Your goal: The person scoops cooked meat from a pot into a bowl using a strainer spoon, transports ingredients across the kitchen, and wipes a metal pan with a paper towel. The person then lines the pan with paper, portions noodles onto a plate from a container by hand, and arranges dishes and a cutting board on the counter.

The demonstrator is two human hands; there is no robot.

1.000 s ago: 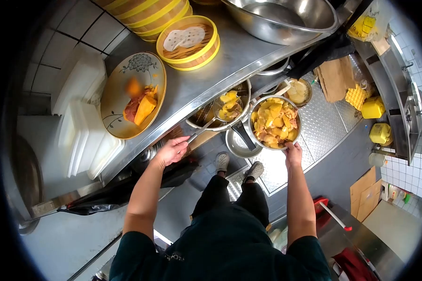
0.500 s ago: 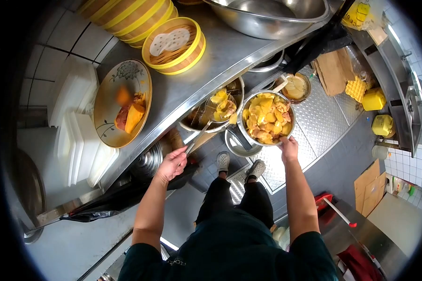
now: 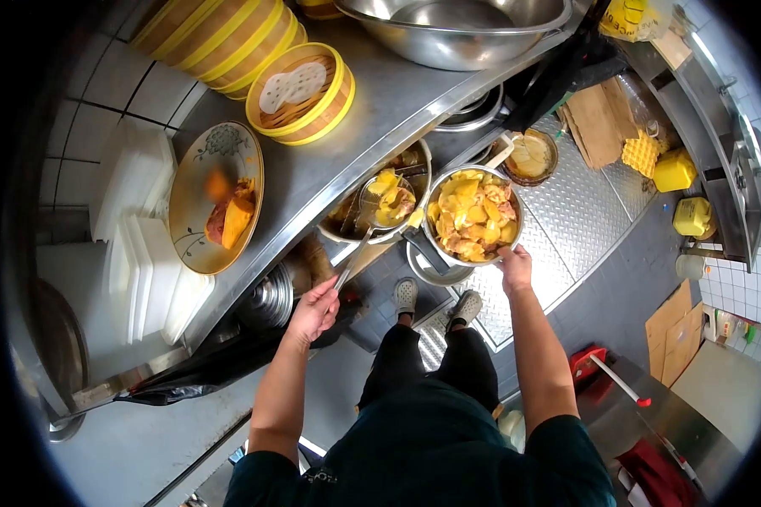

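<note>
Here's your left hand [image 3: 314, 313], fingers wrapped round the handle of a long ladle [image 3: 363, 245], thumb side toward the top. Your right hand [image 3: 516, 269] pinches the rim of a round steel bowl [image 3: 519, 221], at its near right edge. The hands are well apart, forearms stretched forward and slanting slightly inward. Your ladle, loaded with yellow chunks, sits over the pot [image 3: 428, 159]; the bowl, heaped with yellow and brownish pieces, is just beside it, to the right. Farther out, on the steel desk [image 3: 397, 106], there's a flower-patterned plate [image 3: 196, 211], a bamboo steamer [image 3: 317, 114] and a wide steel basin [image 3: 457, 51].
</note>
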